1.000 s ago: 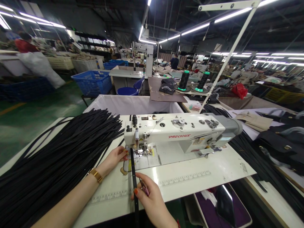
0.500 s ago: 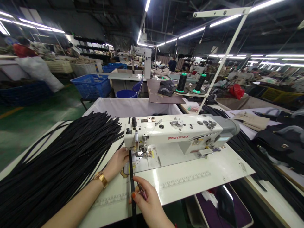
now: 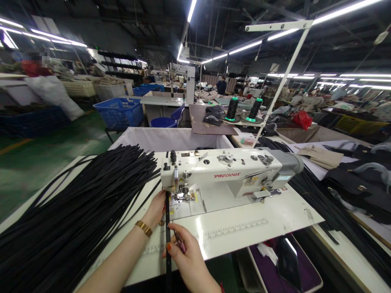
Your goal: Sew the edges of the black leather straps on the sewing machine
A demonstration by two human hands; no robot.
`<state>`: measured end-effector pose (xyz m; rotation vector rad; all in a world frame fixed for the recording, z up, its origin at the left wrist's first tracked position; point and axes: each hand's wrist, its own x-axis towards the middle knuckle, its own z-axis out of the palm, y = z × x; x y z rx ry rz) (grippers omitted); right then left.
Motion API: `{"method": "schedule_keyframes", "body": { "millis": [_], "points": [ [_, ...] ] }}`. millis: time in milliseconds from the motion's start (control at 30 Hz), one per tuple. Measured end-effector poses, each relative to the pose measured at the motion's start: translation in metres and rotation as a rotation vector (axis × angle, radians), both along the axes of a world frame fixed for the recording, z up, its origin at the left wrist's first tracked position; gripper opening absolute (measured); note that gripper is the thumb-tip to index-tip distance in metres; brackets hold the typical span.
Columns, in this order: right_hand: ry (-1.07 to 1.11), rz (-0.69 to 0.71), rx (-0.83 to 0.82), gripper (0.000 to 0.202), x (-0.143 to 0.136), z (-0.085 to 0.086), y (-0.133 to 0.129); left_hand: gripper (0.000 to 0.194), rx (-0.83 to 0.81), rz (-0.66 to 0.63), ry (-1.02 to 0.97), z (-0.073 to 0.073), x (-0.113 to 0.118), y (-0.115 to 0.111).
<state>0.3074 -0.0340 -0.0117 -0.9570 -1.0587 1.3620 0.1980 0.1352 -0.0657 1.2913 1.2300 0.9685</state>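
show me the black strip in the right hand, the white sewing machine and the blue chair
black strip (image 3: 168, 235), head view: middle of its visible stretch
white sewing machine (image 3: 227, 175), head view: lettered arm
blue chair (image 3: 163, 122), head view: seat

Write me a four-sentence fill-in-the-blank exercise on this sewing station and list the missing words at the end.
1. The red lettering on the white sewing machine reads ____.
2. The left hand has a ____-coloured band around its wrist.
3. The orange-nailed thumb lying over the black strip belongs to the person's ____ hand.
4. Behind the machine stand ____ cones of black thread with green ends.

Missing words: PRECIOUS; gold; right; two.
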Motion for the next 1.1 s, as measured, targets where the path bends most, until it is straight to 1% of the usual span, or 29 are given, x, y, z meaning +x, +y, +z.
{"method": "schedule_keyframes", "body": {
  "millis": [100,267,433,567,667,800,967,1100],
  "points": [
    [-0.014,0.001,-0.001,0.045,-0.002,-0.004,-0.001,0.035,0.080,-0.027,0.158,0.005,-0.007,-0.004],
    [-0.026,-0.006,-0.009,0.045,-0.004,-0.004,-0.004,0.031,0.293,-0.080,0.496,0.013,-0.012,-0.004],
    [-0.052,-0.034,0.013,0.044,0.000,-0.003,-0.007,0.034,0.433,-0.184,0.819,0.012,-0.008,0.002],
    [-0.083,-0.040,-0.003,0.043,0.001,-0.007,-0.008,0.035,0.484,-0.297,0.990,0.012,-0.012,0.008],
    [-0.076,-0.044,0.000,0.042,-0.001,-0.011,-0.008,0.037,0.483,-0.362,1.065,0.014,-0.015,0.010],
    [-0.081,-0.053,-0.011,0.042,-0.003,-0.011,-0.009,0.039,0.451,-0.421,1.117,0.012,-0.012,0.009],
    [-0.106,-0.055,-0.020,0.042,0.001,-0.009,-0.012,0.038,0.420,-0.430,1.117,0.006,-0.008,0.009],
    [-0.116,-0.051,-0.014,0.040,0.002,-0.010,-0.011,0.033,0.396,-0.429,1.064,0.006,-0.014,0.005]
  ]
}}
